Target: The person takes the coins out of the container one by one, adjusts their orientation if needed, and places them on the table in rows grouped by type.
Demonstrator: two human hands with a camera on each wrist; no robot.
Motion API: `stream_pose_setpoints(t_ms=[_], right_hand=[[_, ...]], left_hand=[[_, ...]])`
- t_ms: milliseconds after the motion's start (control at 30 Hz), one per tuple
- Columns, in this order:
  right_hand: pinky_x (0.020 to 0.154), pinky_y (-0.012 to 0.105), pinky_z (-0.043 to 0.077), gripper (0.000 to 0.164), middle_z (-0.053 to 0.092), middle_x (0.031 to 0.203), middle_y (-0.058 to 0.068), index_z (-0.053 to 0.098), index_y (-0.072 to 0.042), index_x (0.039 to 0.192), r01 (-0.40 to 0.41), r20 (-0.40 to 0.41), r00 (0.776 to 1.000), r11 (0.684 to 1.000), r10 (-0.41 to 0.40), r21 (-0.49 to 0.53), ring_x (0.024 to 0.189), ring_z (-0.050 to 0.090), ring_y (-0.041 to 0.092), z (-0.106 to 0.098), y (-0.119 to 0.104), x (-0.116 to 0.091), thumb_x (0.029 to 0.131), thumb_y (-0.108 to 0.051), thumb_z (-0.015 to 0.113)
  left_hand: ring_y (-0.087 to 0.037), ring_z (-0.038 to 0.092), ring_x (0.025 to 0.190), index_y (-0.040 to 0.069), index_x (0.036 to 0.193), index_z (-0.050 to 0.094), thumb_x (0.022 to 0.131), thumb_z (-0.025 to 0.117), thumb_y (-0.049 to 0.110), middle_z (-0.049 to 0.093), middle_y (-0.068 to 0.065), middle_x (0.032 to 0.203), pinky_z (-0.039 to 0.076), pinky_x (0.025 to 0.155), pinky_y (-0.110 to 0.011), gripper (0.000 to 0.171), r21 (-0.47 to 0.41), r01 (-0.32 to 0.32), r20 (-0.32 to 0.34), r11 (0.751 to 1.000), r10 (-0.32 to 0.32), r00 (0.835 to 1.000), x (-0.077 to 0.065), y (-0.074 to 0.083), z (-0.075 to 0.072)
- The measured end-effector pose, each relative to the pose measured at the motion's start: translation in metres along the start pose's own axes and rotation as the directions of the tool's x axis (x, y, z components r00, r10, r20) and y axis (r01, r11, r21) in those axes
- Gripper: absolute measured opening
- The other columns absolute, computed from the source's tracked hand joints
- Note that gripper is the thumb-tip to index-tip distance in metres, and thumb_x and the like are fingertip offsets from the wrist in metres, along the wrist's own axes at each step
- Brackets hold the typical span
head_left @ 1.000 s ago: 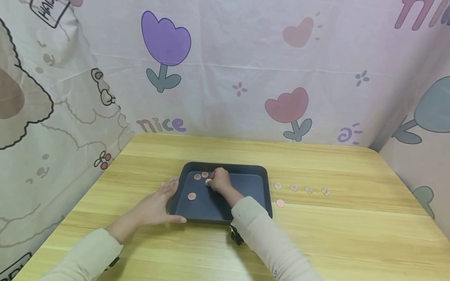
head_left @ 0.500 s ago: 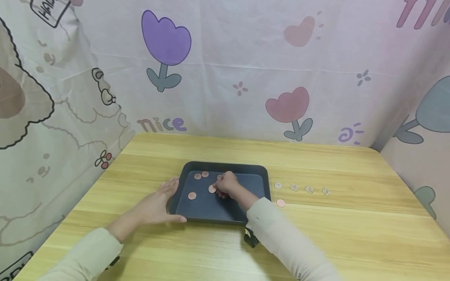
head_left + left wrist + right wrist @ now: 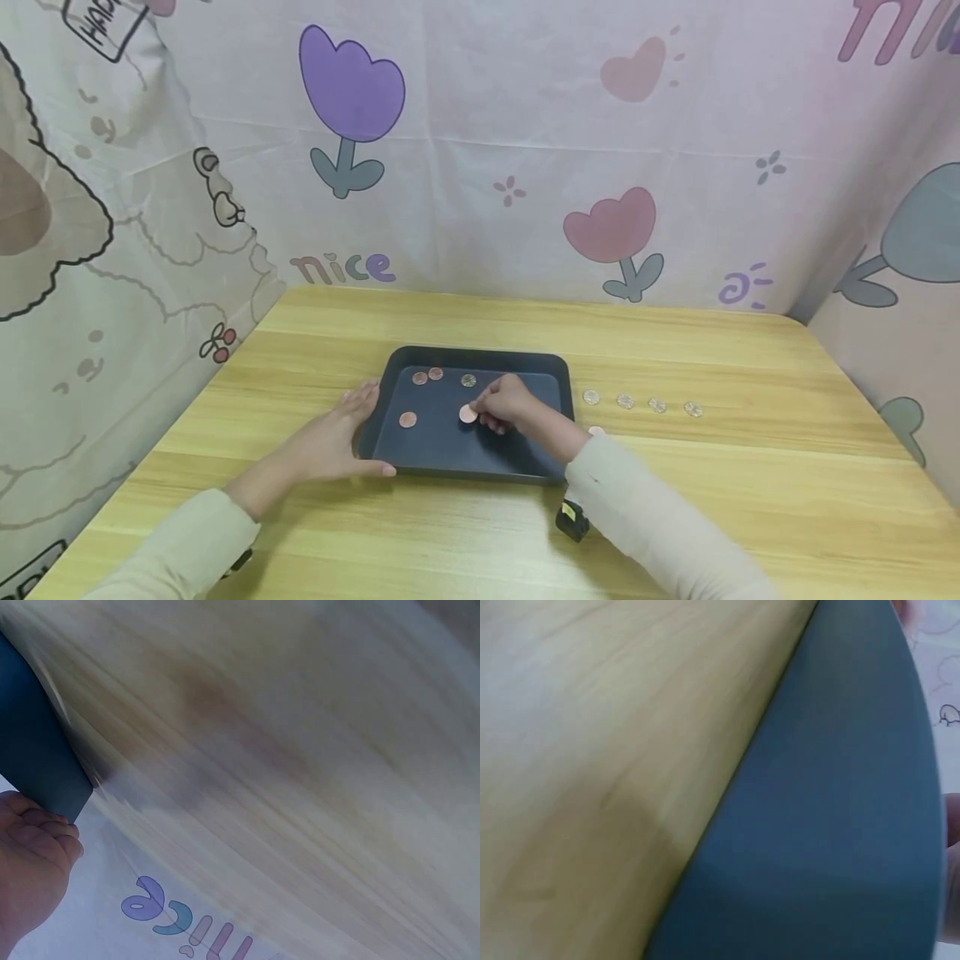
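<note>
One wooden table [image 3: 765, 483] beneath a dark tray [image 3: 429, 450], flower-printed cloth [image 3: 480, 92] behind

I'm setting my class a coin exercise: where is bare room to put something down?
Bare table lies between the tray and the patterned cloth, and right of the coin row. Crowded: the tray's left and middle, holding loose coins and the right hand pinching another coin; the left hand touches its edge.

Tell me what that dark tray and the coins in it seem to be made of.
Dark tray: probably coated metal or plastic, smooth and matte, by its soft, even shading. Reddish coins: likely metal, coppery finish, by colour. Greyish coin: perhaps metal, dull finish, by its muted tint.
</note>
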State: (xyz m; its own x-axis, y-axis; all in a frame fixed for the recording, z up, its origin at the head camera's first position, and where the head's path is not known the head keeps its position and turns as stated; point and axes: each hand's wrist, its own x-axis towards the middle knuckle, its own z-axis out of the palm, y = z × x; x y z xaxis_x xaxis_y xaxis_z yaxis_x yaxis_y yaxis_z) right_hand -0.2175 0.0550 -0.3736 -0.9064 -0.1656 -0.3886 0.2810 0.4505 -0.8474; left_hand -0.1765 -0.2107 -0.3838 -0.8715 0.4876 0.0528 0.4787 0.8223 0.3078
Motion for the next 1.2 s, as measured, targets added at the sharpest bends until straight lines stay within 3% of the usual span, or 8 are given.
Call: stream_pose_setpoints(t_ms=[633, 967, 1200], right_hand=[[0.039, 0.015, 0.033, 0.014, 0.048, 0.054, -0.002, 0.061, 0.008, 0.088, 0.075, 0.012, 0.997, 0.991, -0.077, 0.112, 0.041, 0.037, 0.005, -0.061, 0.025, -0.030, 0.088, -0.006, 0.057], [0.039, 0.013, 0.031, 0.010, 0.048, 0.058, -0.005, 0.057, 0.001, 0.087, 0.102, -0.001, 0.995, 0.983, -0.103, 0.156, 0.044, 0.036, 0.001, -0.109, 0.049, -0.050, 0.090, -0.008, 0.054], [0.040, 0.011, 0.030, 0.012, 0.049, 0.058, -0.008, 0.057, -0.001, 0.086, 0.094, -0.032, 0.995, 0.988, -0.091, 0.120, 0.044, 0.037, 0.000, -0.137, 0.073, -0.062, 0.090, -0.012, 0.054]], left_hand=[[-0.043, 0.024, 0.137, -0.011, 0.140, 0.027, 0.063, 0.067, 0.071, 0.023, -0.025, 0.150, 0.025, 0.112, -0.054, 0.119, 0.005, 0.007, 0.003, 1.000, -0.007, 1.000, 0.000, -0.001, 0.001], [-0.044, 0.025, 0.137, -0.012, 0.139, 0.028, 0.063, 0.068, 0.069, 0.024, -0.026, 0.150, 0.026, 0.111, -0.054, 0.118, 0.009, 0.005, 0.005, 1.000, -0.005, 1.000, -0.001, 0.002, -0.001], [-0.044, 0.025, 0.137, -0.012, 0.139, 0.028, 0.063, 0.069, 0.068, 0.024, -0.026, 0.150, 0.026, 0.111, -0.055, 0.118, 0.006, 0.004, 0.007, 1.000, -0.004, 1.000, 0.000, 0.002, -0.001]])
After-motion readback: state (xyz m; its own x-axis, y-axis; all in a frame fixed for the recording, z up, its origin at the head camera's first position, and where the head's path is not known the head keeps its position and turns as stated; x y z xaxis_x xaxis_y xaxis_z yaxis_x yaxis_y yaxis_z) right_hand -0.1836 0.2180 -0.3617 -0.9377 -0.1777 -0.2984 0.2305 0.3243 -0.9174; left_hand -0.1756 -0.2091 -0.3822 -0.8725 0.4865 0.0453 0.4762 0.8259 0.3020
